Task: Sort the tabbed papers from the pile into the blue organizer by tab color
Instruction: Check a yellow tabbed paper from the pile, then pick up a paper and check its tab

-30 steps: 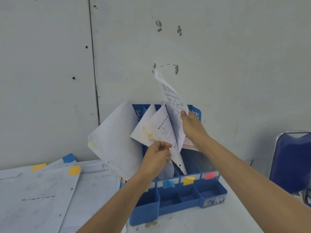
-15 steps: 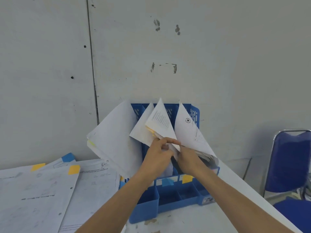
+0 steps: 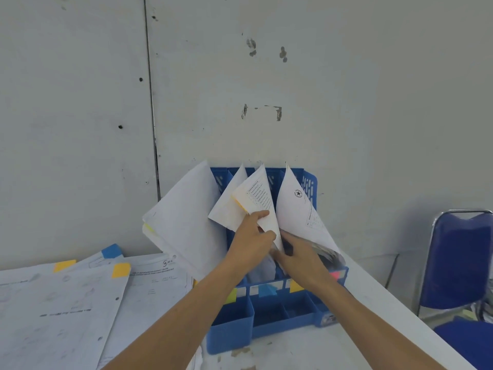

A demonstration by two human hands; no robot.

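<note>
Your left hand (image 3: 253, 236) pinches the yellow-tab sheets (image 3: 254, 198); right hand (image 3: 301, 259) grip, can't tell. The pile (image 3: 66, 303) sits left, nearer your left hand.

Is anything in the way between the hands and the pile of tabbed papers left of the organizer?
Nothing visible blocks it. The left hand and right hand are among the filed sheets in the blue organizer; the pile lies uncovered beside it. Only the leaning sheets of the leftmost slot tip toward it.
</note>
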